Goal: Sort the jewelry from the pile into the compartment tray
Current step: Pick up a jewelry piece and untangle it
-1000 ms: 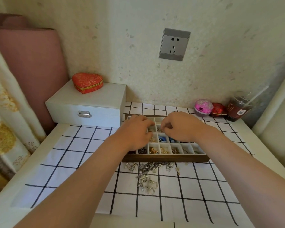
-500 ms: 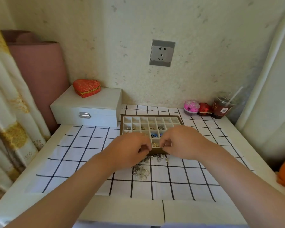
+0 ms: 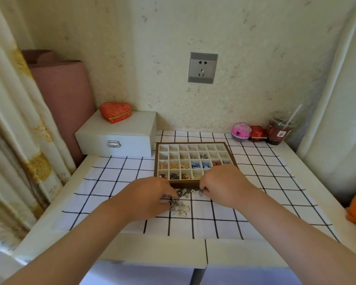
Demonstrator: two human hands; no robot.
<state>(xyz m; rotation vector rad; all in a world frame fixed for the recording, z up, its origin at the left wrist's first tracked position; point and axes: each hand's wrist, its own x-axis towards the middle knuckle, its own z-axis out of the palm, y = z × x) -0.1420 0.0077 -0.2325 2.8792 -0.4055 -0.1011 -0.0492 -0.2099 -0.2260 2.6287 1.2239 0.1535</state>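
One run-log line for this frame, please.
phase: picking | left hand, right hand: at silver jewelry pile | wooden compartment tray: partly filled

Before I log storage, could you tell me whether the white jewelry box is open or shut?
Shut: the white jewelry box has its lid flat, the front clasp sits across the seam, and a red heart box rests on top.

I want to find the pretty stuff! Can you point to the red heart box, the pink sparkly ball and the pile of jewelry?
red heart box (image 3: 115,111), head view, on the middle of its lid.
pink sparkly ball (image 3: 241,131), head view, on its rounded front.
pile of jewelry (image 3: 182,206), head view, on the silvery pieces between the hands.
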